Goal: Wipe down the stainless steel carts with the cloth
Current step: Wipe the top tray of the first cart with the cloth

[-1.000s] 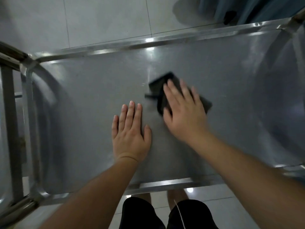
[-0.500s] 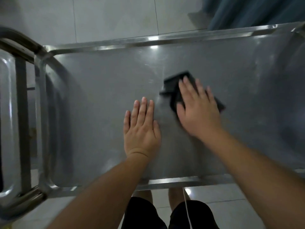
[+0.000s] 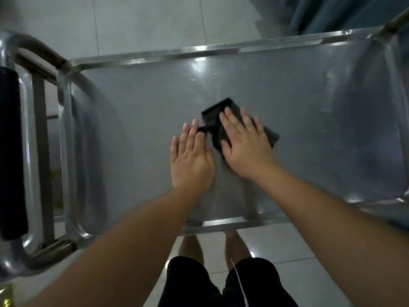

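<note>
Pale floor tiles [image 3: 143,23] lie under a steel cart [image 3: 309,103], whose flat top shelf fills most of the view. Near the middle of that shelf lies a dark folded cloth [image 3: 215,117], its corners showing at 11 o'clock and 3 o'clock from under the hand that covers it. That right hand [image 3: 245,147] lies flat on the cloth with straight, slightly spread fingers, palm down, pressing it to the metal. Just beside it, at 9 o'clock, the left hand [image 3: 191,160] rests palm down on the bare shelf, fingers straight and close together; its fingertips reach a small dark strip of the cloth, though whether they touch it is hard to tell. Both forearms run back toward 6 o'clock. At 9 o'clock of the shelf a bent tube handle [image 3: 28,138] stands off the cart's end, with a dark pad [image 3: 10,151] beside it. Toward 1 o'clock hangs a blue-green curtain [image 3: 332,14]. At 6 o'clock, below the shelf's near rim, black shorts [image 3: 254,284] and bare legs show.
</note>
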The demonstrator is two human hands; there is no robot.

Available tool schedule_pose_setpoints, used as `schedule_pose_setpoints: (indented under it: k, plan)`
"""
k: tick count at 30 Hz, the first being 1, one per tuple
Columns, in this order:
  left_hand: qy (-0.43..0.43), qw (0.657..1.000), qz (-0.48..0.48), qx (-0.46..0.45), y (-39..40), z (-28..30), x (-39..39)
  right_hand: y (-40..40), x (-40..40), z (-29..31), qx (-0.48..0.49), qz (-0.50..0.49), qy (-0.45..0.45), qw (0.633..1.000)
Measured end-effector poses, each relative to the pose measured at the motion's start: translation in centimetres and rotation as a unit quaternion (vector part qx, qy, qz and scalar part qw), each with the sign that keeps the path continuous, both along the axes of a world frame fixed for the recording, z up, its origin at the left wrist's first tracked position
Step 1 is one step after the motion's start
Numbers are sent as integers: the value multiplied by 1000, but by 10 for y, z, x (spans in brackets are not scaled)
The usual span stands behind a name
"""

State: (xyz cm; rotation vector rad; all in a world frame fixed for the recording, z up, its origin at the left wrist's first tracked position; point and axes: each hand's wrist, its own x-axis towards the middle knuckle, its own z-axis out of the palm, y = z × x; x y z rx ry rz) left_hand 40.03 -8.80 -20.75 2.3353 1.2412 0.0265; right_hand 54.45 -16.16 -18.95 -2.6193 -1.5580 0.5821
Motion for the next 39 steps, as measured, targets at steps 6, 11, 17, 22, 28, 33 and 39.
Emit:
schedule_pose_setpoints:
  k: [6,11,17,22,28,33,39]
  plan:
    - [24,984,-97,-145,41,28,-10,-85,-68,13,-46,28,48,997]
    - [85,972,-156,-151,57,56,-29,-132,-97,21,-99,77,70,990]
    - [106,968,-116,-196,22,75,-98,-136,-97,26,-106,94,17,990]
    - [112,962,-120,-219,-4,81,-158,-149,-108,34,-63,102,8,993]
    - [122,961,-137,-206,4,94,-189,-142,-96,59,-96,192,-8,977]
    - [136,961,-152,-187,6,113,-192,-114,-107,94,-149,119,44,981]
    - [143,960,-176,-164,-11,134,-193,-90,-135,126,-151,66,76,983]
